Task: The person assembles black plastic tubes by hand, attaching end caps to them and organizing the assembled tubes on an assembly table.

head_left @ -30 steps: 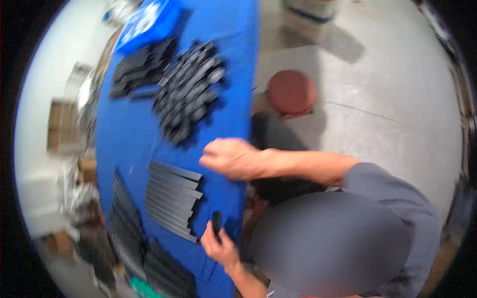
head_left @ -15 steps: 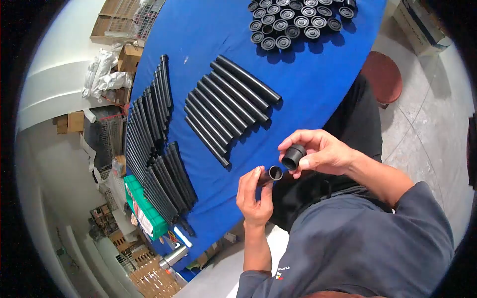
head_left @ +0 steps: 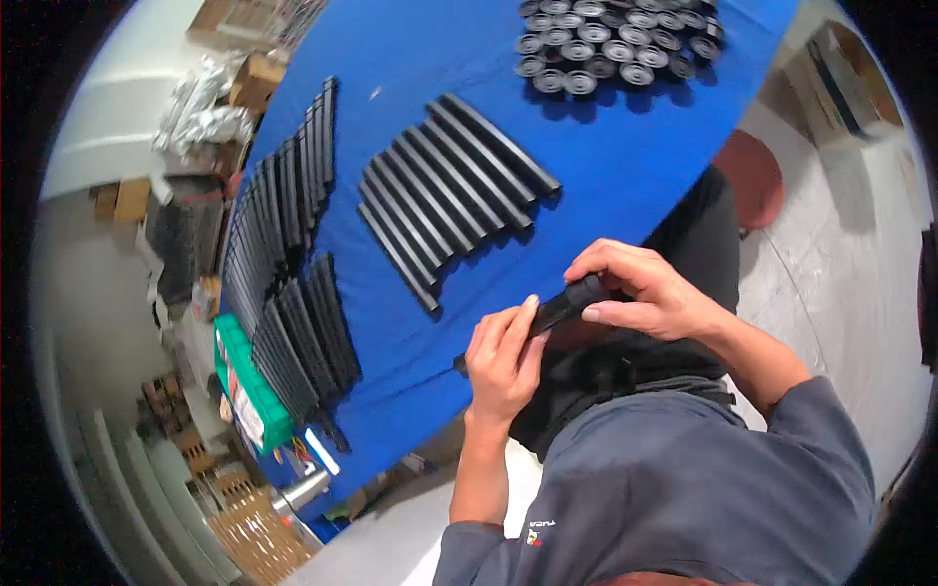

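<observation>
My left hand is closed around a black plastic tube, whose far end pokes out past the hand on the left. With thumb and fingers, my right hand grips a short black cap at the tube's near end. Cap and tube are lined up and meet end to end, both held over the front edge of the table. Part of the cap is hidden by my right fingers. Beyond my hands, a row of black tubes lies side by side on the blue cloth.
Many black round caps stand grouped at the table's far right. More tubes are laid along the left side, near a green basket. A red stool stands on the floor to the right, with a cardboard box behind.
The cap, held apart from the tube before, is now against the tube's end. The tube has turned so its open mouth no longer faces me. The head view has shifted slightly.
</observation>
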Motion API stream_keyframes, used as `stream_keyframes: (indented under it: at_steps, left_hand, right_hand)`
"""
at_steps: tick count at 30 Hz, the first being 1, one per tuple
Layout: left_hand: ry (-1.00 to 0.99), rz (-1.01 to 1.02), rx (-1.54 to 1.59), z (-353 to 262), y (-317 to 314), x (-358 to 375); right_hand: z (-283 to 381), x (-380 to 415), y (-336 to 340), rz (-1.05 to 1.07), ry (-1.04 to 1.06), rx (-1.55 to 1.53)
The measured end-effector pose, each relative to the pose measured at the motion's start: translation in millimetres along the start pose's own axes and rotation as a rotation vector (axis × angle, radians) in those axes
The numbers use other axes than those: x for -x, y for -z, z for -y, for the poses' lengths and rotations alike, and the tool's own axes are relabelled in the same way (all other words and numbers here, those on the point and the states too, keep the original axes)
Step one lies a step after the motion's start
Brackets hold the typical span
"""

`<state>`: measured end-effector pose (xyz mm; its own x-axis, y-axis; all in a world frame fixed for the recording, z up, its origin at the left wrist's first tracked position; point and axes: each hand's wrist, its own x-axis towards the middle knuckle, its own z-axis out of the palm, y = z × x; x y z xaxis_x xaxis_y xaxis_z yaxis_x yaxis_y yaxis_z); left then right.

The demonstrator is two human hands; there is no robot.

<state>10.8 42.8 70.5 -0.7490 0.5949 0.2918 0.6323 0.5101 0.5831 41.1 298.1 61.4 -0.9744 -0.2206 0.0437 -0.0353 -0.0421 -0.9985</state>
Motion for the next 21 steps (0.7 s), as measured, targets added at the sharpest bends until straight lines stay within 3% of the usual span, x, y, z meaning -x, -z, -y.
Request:
stream_keyframes:
  at_steps: [3,5,7,9,13,17,21]
  left_hand:
    - [0.033,-0.018,0.005,5,6,3]
    - [0.044,-0.052,0.016,14,8,5]
    - [0.048,-0.026,0.013,19,10,3]
    - [0.064,-0.060,-0.005,23,12,1]
    - [0.074,-0.071,-0.013,28,11,1]
    - [0.065,-0.101,-0.081,29,5,6]
    - [0.057,-0.143,-0.096,29,5,10]
  right_hand:
    - [3,-24,2,0.069,0.297,0.291]
    - [14,-36,-1,0.147,0.126,0.271]
    - [-4,-52,-10,0.209,0.333,0.363]
    - [0,-59,-11,0.224,0.241,0.361]
    - [1,-67,-15,0.218,0.327,0.421]
    - [-6,-65,-17,0.237,0.265,0.470]
    - [-16,-63,-24,0.197,0.233,0.314]
